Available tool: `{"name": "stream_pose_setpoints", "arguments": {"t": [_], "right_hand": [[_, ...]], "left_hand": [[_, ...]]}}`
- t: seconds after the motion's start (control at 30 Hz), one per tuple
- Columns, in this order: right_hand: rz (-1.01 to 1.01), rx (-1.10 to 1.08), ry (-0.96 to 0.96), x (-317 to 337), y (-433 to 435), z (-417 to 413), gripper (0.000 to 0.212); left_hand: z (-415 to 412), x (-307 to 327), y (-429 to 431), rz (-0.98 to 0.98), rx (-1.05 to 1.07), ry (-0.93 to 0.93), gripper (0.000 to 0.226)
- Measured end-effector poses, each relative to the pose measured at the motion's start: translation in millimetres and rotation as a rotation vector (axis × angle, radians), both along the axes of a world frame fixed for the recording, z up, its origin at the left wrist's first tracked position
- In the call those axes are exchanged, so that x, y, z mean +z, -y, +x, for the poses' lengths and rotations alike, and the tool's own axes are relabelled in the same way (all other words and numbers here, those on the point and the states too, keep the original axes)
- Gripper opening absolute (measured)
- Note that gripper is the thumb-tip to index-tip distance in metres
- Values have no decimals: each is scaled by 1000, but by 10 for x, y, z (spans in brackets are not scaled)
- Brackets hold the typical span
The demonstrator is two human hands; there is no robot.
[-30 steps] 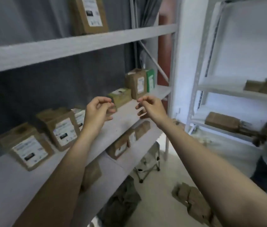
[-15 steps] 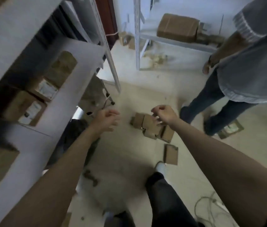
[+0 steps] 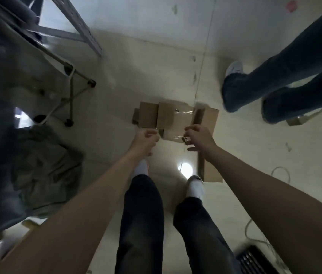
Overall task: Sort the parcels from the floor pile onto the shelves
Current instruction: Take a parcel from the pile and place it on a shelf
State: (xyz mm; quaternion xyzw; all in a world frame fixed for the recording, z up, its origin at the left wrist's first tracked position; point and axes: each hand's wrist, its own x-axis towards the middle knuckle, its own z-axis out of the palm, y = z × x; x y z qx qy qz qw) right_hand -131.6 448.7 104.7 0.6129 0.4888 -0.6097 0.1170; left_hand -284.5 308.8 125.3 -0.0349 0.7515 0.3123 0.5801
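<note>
The wearer stands bent over, dark-trousered legs [image 3: 142, 214] planted apart so that both bare arms can run straight down between the knees toward the floor. A slatted grille [image 3: 255, 260] is cut off at the lower edge. Just beside the right foot lies a lone flat parcel [image 3: 212, 171], apart from the rest and half hidden under the right forearm. Beyond it the left hand [image 3: 146, 138] and right hand [image 3: 198, 135] flank the near edge of a taped parcel [image 3: 173, 121], one at each near corner, which reads as a two-handed lift being set up. Both hands have their fingers curled, yet the backs of the hands and motion blur cover the contact, so it cannot be told whether either one grasps the cardboard or only hovers at it. That parcel sits in the middle of the floor pile [image 3: 148, 117], a small huddle of brown boxes touching and overlapping one another; how many lie beneath is unclear, and no label faces up. To the left, a crumpled green cloth [image 3: 45, 171] and a folding stool [image 3: 71, 95] sit in shadow. On the far right a second person's legs [image 3: 274, 86] stand near the pile, the body out of view. Only a slanting shelf upright [image 3: 79, 26] shows at the top left; the shelves themselves, where the parcels belong, are out of view.
</note>
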Motion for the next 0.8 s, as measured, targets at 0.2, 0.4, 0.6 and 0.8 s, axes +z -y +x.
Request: {"name": "stream_pose_setpoints", "arguments": {"t": [0.2, 0.4, 0.6, 0.8], "right_hand": [[8, -172, 30, -1534, -199, -493, 25], [15, -227, -10, -2291, -261, -825, 43], [192, -295, 26, -2204, -229, -737, 73], [319, -217, -22, -1357, -317, -509, 106]], "left_hand": [[-148, -1484, -605, 33, -73, -127, 45], [-170, -2292, -821, 39, -100, -153, 87], [-43, -2266, -792, 167, 39, 10, 51], [-71, -1412, -944, 357, -13, -169, 41]]}}
